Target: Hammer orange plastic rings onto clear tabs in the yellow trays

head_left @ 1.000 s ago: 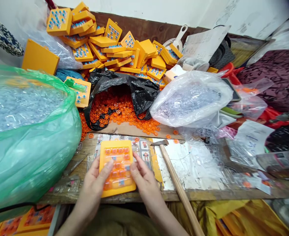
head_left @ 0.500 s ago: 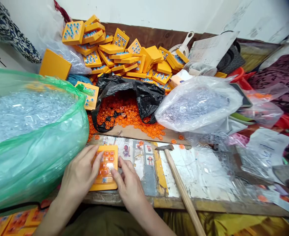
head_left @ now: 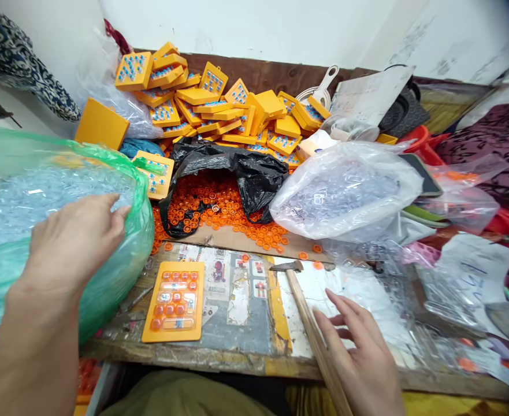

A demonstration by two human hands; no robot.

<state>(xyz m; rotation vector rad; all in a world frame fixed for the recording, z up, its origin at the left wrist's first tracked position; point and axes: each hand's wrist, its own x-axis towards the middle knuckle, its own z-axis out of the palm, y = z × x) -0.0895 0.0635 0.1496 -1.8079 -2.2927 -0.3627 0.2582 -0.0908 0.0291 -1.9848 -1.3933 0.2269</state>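
My left hand (head_left: 78,240) is over the green plastic bag (head_left: 148,202), at its heap of small clear plastic pieces (head_left: 41,190). Most of its fingers are hidden behind the back of the hand. My right hand (head_left: 358,346) is open, fingers apart, just right of the wooden handle of a hammer (head_left: 308,312); it holds nothing. An orange-yellow plastic panel (head_left: 197,300) lies flat on the bench between my hands. Translucent orange button caps (head_left: 177,297) sit on it, with clear pieces among them.
A black bag (head_left: 260,185) spills loose orange caps (head_left: 219,216). Beside it is a white bag (head_left: 345,225) of clear pieces. Yellow cases (head_left: 267,110) with blue dots are piled along the back. Clear plastic packaging and papers (head_left: 466,266) clutter the right side.
Both hands have left the orange-yellow panel, which stays on the bench. My left hand has moved up and left to the green bag; my right hand has moved right, beside the hammer handle.
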